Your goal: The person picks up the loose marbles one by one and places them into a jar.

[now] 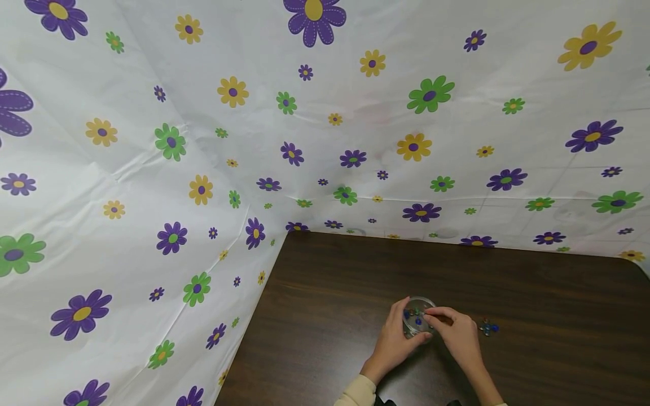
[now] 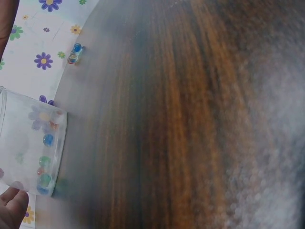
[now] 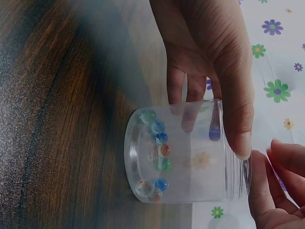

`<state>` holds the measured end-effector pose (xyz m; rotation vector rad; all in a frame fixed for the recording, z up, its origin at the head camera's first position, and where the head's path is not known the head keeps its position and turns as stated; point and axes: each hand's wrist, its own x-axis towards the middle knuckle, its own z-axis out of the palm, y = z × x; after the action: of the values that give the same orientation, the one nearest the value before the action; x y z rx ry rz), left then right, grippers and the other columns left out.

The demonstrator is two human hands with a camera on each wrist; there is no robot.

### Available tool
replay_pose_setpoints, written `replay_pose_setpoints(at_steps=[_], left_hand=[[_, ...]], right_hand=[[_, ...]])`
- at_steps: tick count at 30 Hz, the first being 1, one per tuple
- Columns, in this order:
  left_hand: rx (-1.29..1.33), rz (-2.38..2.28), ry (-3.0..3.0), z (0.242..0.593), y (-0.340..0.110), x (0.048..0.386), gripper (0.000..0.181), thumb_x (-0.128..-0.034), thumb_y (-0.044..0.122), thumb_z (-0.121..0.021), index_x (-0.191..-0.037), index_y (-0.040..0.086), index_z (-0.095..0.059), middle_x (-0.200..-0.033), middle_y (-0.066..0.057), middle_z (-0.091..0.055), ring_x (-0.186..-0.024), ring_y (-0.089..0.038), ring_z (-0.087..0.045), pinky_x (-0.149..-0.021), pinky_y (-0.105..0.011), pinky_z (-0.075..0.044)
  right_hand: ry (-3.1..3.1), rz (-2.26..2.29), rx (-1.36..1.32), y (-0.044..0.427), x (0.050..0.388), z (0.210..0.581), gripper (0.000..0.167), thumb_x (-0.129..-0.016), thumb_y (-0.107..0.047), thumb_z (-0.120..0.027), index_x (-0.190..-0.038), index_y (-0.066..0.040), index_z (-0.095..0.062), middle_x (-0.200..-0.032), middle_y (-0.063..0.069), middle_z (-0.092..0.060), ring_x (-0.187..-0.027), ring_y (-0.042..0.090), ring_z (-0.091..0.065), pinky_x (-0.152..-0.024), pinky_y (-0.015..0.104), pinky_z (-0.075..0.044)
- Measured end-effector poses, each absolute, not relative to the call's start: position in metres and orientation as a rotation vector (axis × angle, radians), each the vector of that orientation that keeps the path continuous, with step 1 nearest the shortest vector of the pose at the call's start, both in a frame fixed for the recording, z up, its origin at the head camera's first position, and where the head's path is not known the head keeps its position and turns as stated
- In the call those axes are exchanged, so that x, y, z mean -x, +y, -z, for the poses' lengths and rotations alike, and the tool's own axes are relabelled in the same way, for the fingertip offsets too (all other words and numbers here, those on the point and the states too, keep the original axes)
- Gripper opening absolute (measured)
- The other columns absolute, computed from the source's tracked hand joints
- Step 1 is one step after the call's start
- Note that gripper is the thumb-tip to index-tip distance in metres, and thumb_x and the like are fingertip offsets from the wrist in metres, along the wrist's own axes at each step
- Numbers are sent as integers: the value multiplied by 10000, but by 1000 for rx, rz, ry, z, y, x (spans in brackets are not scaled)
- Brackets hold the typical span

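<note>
A clear plastic jar [image 1: 420, 332] stands upright and open-topped on the dark table, with several coloured glass marbles [image 3: 162, 150] on its bottom. My left hand [image 1: 395, 336] grips the jar from the left. Its thumb lies along the near side by the threaded rim, and its other fingers reach round the far side. My right hand [image 1: 459, 335] is at the jar's mouth, thumb and forefinger bent toward each other. Whether a marble sits between those fingertips is hidden. Right of the right hand, a small cluster of marbles [image 1: 488, 327] lies on the table, blue and clear ones among them.
The brown wood-grain table [image 1: 345, 282] runs back to a white flower-print sheet [image 1: 325, 129] that hangs behind it and along its left side. The table's left edge [image 1: 254, 318] slants toward the sheet.
</note>
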<state>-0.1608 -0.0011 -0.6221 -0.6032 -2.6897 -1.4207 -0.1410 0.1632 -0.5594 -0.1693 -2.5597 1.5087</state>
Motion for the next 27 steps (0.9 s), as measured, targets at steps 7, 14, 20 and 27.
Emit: replay_pose_setpoints(at_steps=[7, 14, 20, 27], left_hand=[[604, 1419, -2688, 622, -1, 161, 826, -933, 403, -781, -1579, 101, -364, -1546, -8, -453, -1360, -212, -510, -1063, -427, -475], [615, 1429, -2679, 622, -1, 161, 823, -933, 388, -782, -1577, 93, -364, -1542, -17, -457, -1360, -216, -508, -1063, -428, -475], [619, 1441, -2671, 623, -1, 161, 824, -932, 375, -787, -1577, 87, -363, -1541, -22, -457, -1357, -212, -508, -1061, -426, -476], [616, 1435, -2673, 622, -1, 160, 827, -934, 397, -782, -1575, 88, -362, -1532, -20, -461, -1334, -213, -525, -1051, -405, -481]], right_hand=[[-2569, -1523, 201, 162, 141, 558, 149, -913, -107, -805, -1021, -5, -790, -1007, 152, -767, -778, 27, -657, -633, 200, -502], [-2577, -1558, 211, 162, 141, 558, 161, -913, -120, -805, -1029, -10, -789, -1022, 149, -766, -786, 25, -658, -634, 203, -507], [-2561, -1581, 217, 161, 141, 556, 154, -910, -115, -807, -1022, -11, -790, -1024, 149, -765, -785, 5, -648, -632, 201, -509], [-2454, -1574, 200, 165, 140, 558, 120, -926, -113, -792, -1003, -21, -790, -953, 123, -773, -752, 49, -689, -594, 194, -481]])
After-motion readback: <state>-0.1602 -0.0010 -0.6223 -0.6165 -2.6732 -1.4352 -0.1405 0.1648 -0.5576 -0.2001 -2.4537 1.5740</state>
